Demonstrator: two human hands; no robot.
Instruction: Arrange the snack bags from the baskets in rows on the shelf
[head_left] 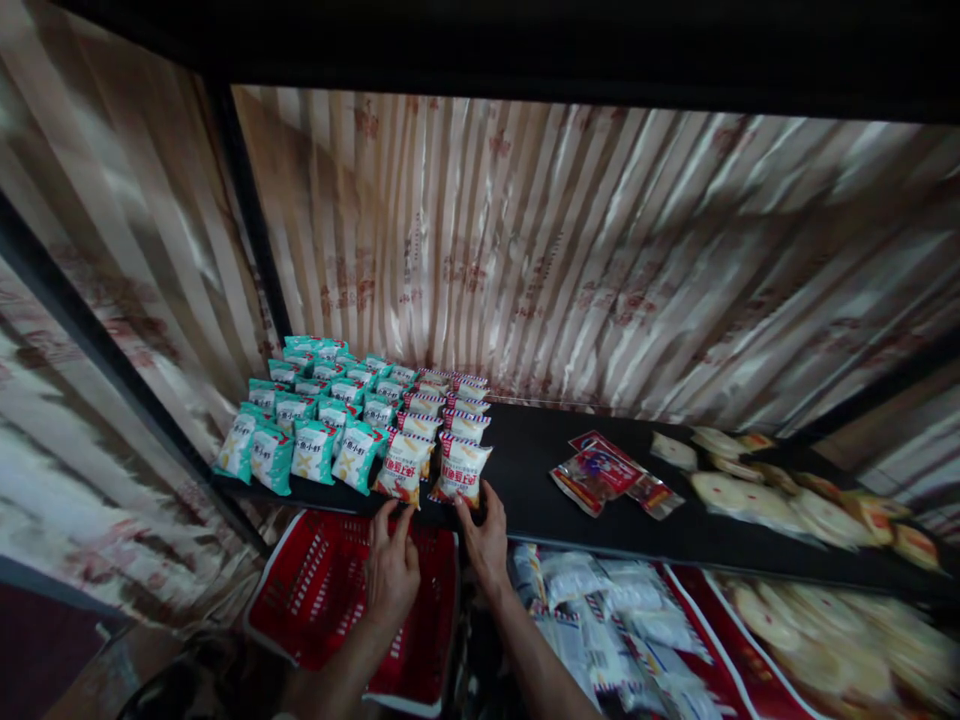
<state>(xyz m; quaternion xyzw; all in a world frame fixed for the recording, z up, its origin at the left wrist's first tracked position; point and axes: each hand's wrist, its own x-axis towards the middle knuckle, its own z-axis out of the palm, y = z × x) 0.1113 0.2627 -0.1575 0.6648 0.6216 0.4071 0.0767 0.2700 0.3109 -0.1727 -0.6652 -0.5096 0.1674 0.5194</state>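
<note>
On a black shelf (540,500) stand rows of small snack packets. The teal packets (300,440) fill the left rows. White packets with red-striped tops (435,440) fill the two rows beside them. My left hand (391,565) reaches up to the front white packet (401,470), fingertips at its lower edge. My right hand (486,540) touches the bottom of the neighbouring front white packet (461,472), fingers spread. Neither hand wraps round a packet.
A red plastic basket (315,590) sits below the shelf under my left arm. Red flat packets (600,470) lie mid-shelf, pale round-snack packs (750,490) lie to the right. More clear packets (600,620) are stacked below. Striped foil lines the back and left walls.
</note>
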